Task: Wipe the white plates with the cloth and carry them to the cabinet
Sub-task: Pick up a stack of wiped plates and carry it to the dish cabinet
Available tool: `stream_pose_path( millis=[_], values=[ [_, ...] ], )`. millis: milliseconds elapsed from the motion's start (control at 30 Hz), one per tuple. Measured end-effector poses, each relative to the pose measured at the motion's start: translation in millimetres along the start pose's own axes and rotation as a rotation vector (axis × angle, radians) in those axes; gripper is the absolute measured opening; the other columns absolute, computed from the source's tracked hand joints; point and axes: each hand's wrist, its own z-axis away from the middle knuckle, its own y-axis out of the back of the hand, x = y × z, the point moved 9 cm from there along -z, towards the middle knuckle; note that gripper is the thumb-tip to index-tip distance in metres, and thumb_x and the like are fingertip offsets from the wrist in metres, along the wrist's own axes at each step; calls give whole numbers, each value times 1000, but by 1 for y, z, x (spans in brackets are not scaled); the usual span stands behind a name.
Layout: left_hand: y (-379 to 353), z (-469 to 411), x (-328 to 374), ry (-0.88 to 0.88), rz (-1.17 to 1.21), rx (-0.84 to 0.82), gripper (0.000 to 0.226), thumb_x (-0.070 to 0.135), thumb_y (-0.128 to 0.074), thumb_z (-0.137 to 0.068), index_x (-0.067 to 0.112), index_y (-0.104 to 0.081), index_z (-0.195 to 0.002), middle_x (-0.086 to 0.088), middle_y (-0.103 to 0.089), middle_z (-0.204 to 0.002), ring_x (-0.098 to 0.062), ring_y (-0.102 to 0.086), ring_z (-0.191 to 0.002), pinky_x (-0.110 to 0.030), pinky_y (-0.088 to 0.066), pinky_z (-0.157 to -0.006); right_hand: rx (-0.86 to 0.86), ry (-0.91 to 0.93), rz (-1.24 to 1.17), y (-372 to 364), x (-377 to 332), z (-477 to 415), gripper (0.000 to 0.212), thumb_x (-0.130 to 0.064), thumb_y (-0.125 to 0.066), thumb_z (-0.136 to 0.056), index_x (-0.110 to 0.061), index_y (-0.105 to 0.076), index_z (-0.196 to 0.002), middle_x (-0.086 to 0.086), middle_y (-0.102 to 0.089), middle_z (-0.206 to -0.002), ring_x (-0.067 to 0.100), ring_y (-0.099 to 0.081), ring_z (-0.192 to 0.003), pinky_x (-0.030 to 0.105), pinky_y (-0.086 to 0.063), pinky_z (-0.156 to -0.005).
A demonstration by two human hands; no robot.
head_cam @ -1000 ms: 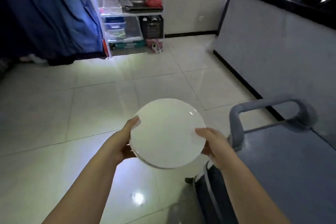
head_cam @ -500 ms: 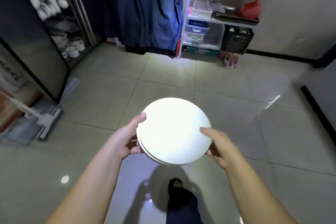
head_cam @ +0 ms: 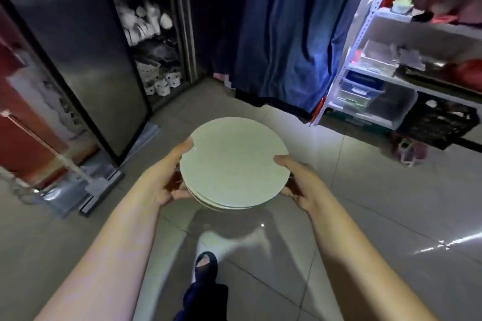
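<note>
My sandalled foot (head_cam: 206, 263) is on the tiled floor (head_cam: 378, 216) below. Above it, my left hand (head_cam: 167, 185) and right hand (head_cam: 300, 185) each pinch opposite rims of the stack of white plates (head_cam: 234, 161), thumbs on top, fingers hidden beneath. That makes a two-sided grip at chest height. I judge the stack heavy, stiff, glazed-slippery and breakable, so holding it at the rims and keeping it level seems best. Farther off, at the left, stands the cabinet (head_cam: 146, 41), open, with crockery on its shelves; a blue curtain (head_cam: 281, 34) hangs beyond.
</note>
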Motion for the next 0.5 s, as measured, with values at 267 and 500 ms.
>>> stream_pose_path(
  millis=[267,500],
  values=[
    [24,-187,179,-65,-14,70,56,67,-70,-58,27,-70,-98,-1,-70,-95,-23,-67,-88,-38,-57,-54,-1,29,0,-76,-121,-212,22,-23,-71,-81,-7,-70,-95,6,-74,-82,21,-70,-73,32,-58,-63],
    [37,-341,322,-99,71,114,62,70,-82,-38,23,-79,-78,-5,-75,-82,-27,-71,-80,-48,-58,-60,-8,64,12,-137,-230,-392,24,-22,-72,-81,-8,-69,-99,4,-76,-83,27,-69,-86,45,-59,-83]
  ],
)
